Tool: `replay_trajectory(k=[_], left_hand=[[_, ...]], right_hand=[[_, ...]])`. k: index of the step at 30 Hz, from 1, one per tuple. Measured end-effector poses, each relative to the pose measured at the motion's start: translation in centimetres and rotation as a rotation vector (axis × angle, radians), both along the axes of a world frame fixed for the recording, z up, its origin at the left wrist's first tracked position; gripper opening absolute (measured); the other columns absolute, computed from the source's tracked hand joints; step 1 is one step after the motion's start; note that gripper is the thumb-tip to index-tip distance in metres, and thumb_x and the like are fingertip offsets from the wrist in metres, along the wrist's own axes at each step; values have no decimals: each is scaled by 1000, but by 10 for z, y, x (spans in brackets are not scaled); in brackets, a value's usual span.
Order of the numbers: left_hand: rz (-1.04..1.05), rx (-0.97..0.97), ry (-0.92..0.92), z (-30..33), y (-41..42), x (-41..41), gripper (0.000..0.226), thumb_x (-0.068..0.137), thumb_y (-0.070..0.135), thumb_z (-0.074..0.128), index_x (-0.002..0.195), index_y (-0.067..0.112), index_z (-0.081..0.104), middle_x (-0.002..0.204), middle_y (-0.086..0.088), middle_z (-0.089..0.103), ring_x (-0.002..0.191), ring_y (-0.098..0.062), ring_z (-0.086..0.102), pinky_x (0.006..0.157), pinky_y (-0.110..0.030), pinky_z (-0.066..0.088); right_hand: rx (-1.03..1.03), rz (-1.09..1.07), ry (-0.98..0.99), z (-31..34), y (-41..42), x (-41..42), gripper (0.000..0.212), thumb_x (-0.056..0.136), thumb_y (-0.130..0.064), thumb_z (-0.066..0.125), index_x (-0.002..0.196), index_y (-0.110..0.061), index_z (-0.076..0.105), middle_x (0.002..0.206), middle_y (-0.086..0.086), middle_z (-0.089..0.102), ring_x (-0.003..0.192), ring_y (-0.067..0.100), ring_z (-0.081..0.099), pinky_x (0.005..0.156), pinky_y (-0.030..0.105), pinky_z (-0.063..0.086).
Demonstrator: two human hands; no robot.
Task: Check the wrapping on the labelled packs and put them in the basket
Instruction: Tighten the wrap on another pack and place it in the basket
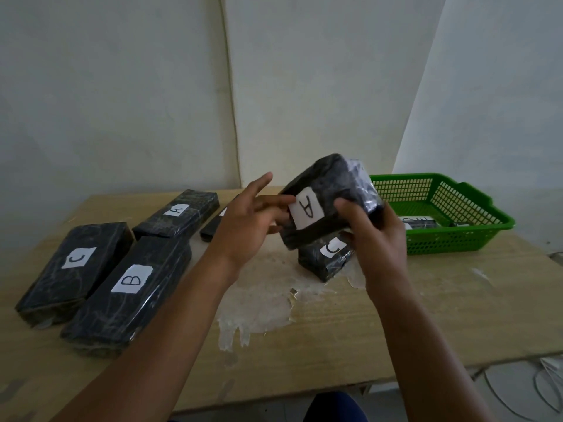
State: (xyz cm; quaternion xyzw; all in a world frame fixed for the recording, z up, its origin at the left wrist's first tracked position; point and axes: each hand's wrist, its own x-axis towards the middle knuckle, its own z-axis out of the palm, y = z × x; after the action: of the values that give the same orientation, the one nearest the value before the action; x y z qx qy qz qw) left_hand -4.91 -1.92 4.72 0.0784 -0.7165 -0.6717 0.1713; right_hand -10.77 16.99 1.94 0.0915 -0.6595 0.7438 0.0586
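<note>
A black wrapped pack labelled A (327, 193) is held tilted above the table's middle. My right hand (374, 229) grips its lower right end. My left hand (249, 220) touches its left side with fingers spread and mostly straight. Under it lies a small pack labelled C (326, 257). On the left lie a pack labelled C (73, 269), a pack labelled B (128, 293) and another pack labelled A (179, 217). The green basket (457, 239) stands at the right and holds at least one pack (422, 222).
A small dark object (211, 228) lies behind my left hand, partly hidden. The wooden table (335, 330) has a peeled white patch in its middle. White cables (545, 388) lie on the floor at lower right. A wall stands close behind the table.
</note>
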Motion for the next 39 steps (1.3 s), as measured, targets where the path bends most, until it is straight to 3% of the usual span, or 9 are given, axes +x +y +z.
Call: replay_trajectory(k=[6, 15, 20, 23, 27, 29, 32, 36, 39], left_hand=[[-26, -273, 70, -12, 2, -2, 87, 83, -20, 59, 149, 35, 51, 124, 18, 75, 121, 0, 65, 99, -28, 57], [99, -540, 122, -6, 10, 1, 46, 87, 37, 82, 130, 34, 67, 107, 14, 66, 106, -4, 61, 84, -16, 46], [-148, -147, -169, 2, 10, -7, 34, 91, 43, 77, 124, 43, 69, 110, 9, 79, 99, -13, 77, 91, -37, 60], [-74, -9, -145, -1, 8, -14, 33, 93, 37, 76, 125, 40, 69, 103, 3, 82, 90, -15, 79, 76, -36, 62], [-42, 79, -143, -8, 8, -18, 40, 91, 45, 77, 127, 34, 64, 110, 3, 80, 92, -14, 79, 70, -35, 64], [-74, -28, -142, -13, 4, -19, 60, 79, 58, 82, 129, 33, 61, 124, 5, 74, 109, -13, 74, 89, -41, 62], [-142, -252, -38, -18, -12, -18, 90, 61, 63, 87, 140, 36, 54, 142, 19, 60, 135, -3, 56, 115, -38, 44], [-278, -467, 88, -19, -22, -19, 89, 73, 50, 90, 150, 54, 45, 137, 8, 67, 125, -9, 64, 108, -31, 52], [-145, -544, 170, -19, -14, -26, 60, 69, 46, 87, 125, 51, 68, 124, 13, 72, 104, -5, 70, 95, -31, 59]], right_hand=[[-230, 59, -313, -5, 0, -5, 39, 89, -44, 77, 115, -15, 73, 101, 3, 83, 93, 20, 80, 82, 34, 62], [7, 184, -313, -6, 2, -6, 54, 83, -66, 65, 109, -20, 72, 114, 15, 77, 98, 34, 73, 92, 49, 57], [107, 325, -271, -4, -1, -4, 59, 85, -79, 60, 118, -31, 74, 112, 2, 81, 109, 26, 75, 96, 48, 59], [65, 348, -290, -12, 1, -3, 88, 64, -85, 75, 129, -27, 68, 122, 3, 77, 114, 26, 74, 92, 46, 61], [-38, 364, -331, -14, 10, -3, 71, 66, -37, 88, 126, -13, 61, 120, 13, 73, 99, 26, 76, 74, 40, 64], [-41, 377, -341, -9, 16, -6, 58, 68, -28, 83, 119, -5, 67, 109, 15, 75, 85, 23, 76, 67, 36, 60], [-95, 467, -440, -1, 30, -13, 51, 76, -24, 78, 120, 0, 71, 112, 19, 77, 90, 28, 74, 81, 40, 56], [11, 514, -531, 11, 45, -23, 52, 84, -29, 74, 129, -3, 68, 116, 17, 78, 96, 31, 75, 89, 44, 59], [-35, 457, -500, 6, 51, -32, 54, 100, -53, 58, 126, -8, 72, 120, 17, 78, 105, 32, 74, 94, 48, 58]])
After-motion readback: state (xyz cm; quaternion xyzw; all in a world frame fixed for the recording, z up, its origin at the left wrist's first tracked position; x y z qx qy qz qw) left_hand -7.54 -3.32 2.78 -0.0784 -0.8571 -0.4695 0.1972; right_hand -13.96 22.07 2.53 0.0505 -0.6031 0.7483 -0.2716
